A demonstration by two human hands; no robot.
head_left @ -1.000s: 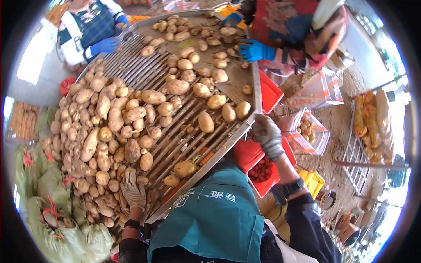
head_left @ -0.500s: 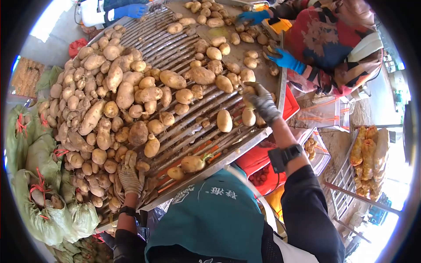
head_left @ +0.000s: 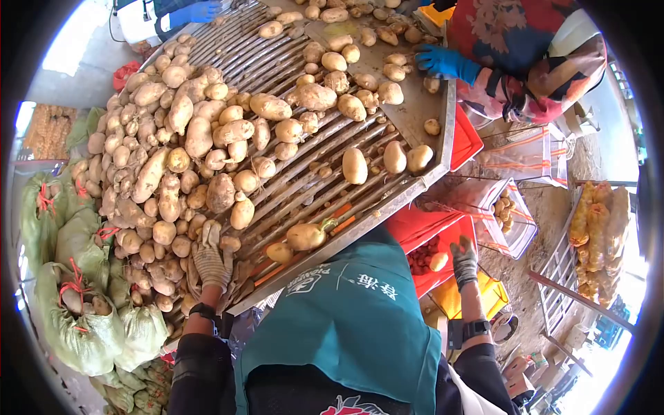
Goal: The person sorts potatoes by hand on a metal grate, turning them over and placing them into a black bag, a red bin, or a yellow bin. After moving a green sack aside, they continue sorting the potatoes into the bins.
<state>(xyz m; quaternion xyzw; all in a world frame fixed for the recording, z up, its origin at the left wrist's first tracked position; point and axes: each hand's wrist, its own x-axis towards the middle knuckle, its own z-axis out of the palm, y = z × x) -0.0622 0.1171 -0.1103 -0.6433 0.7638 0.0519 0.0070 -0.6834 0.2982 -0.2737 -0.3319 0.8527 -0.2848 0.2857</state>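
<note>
My left hand [head_left: 209, 259], in a dirty striped work glove, rests on the slatted rack [head_left: 325, 176] at the edge of a large heap of potatoes [head_left: 176, 142]. Its fingers stretch forward and touch potatoes at the heap's lower side. Over a red crate [head_left: 432, 238] beyond the rack's right rim is my right hand [head_left: 465, 261], gloved too, with its fingers extended. A pale potato [head_left: 438, 261] is just left of those fingers, above small reddish potatoes [head_left: 420, 259] in the crate. Two loose potatoes lie near the rack's right corner, and a sprouted potato [head_left: 304, 237] lies near its front rim.
A co-worker's blue glove [head_left: 446, 63] reaches over the right end; another person's blue glove [head_left: 200, 12] rests at the far left. Tied green sacks [head_left: 83, 325] stand at left. A yellow crate [head_left: 477, 297], a clear-sided bin [head_left: 508, 214] and a cart of filled sacks [head_left: 598, 235] are at right.
My right hand has left the potatoes at the rack's right corner and swung down to the red crate, where a pale potato now shows. My left hand stays nearly in place.
</note>
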